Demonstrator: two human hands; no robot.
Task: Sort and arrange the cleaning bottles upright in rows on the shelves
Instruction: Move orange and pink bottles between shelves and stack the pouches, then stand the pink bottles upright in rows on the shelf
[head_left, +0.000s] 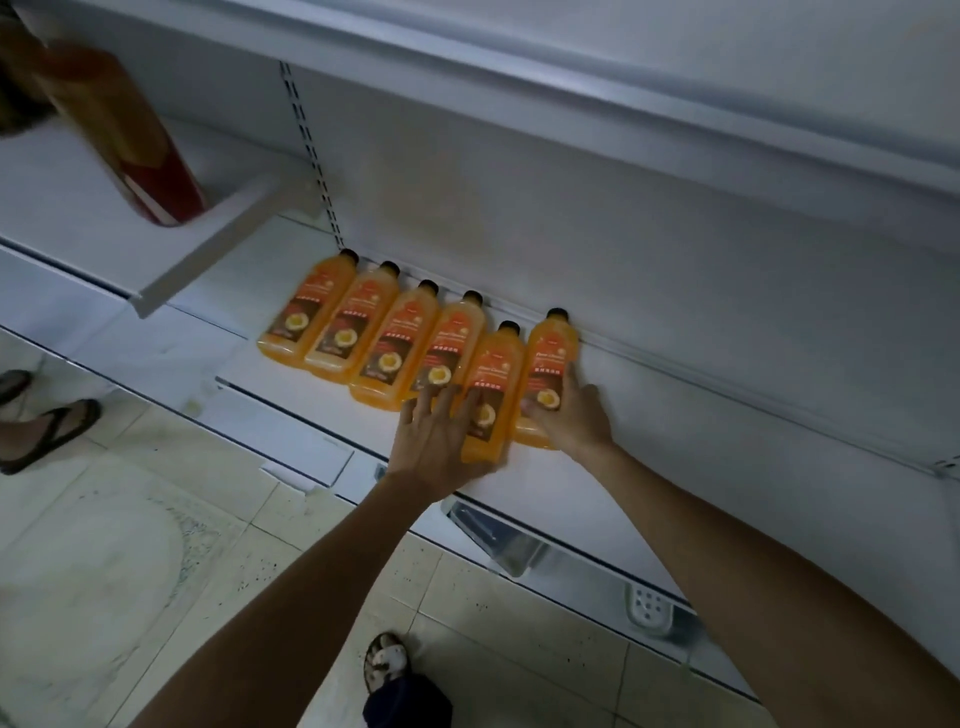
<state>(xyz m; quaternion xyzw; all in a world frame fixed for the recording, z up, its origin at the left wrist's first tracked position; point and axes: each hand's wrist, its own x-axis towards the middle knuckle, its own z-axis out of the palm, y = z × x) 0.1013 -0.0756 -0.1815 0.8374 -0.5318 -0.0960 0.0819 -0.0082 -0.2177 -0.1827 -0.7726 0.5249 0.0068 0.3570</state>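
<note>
Item: six orange plastic cleaning bottles with black caps and dark labels, in one row on the white metal lower shelf (597, 493).
Position: caps toward the back wall, labels facing out, sides touching or nearly so. The steep view does not settle whether they stand or lie back.
First four bottles (363, 332): at the left end, sides touching.
Fifth bottle (493, 364): sits forward of its neighbours, base nearest the shelf's front edge.
Sixth bottle (553, 353): right end of the row, just beside the fifth.
Left hand (441, 441): released, fingers straight and spread, laid over the lower fronts of the fourth and fifth bottles.
Right hand (574, 415): cupped against the sixth bottle's lower right, thumb up its side, fingers across the label. Grip or mere push: cannot tell.
Step in hand (judged): closing up and levelling the right end of the row.
Risk, tipping: a push applied high on a tall narrow bottle could topple it into its neighbours and bring down the row.
Risk, edge: the fifth bottle's forward base could slide off the front onto the tiled floor (182, 519) if dragged outward.
Risk, misalignment: uneven pressure from the two hands could skew the last pair.
Also present: blurred red-and-orange bottle (124, 135) on the upper left shelf, and a sandalled foot (47, 431).
</note>
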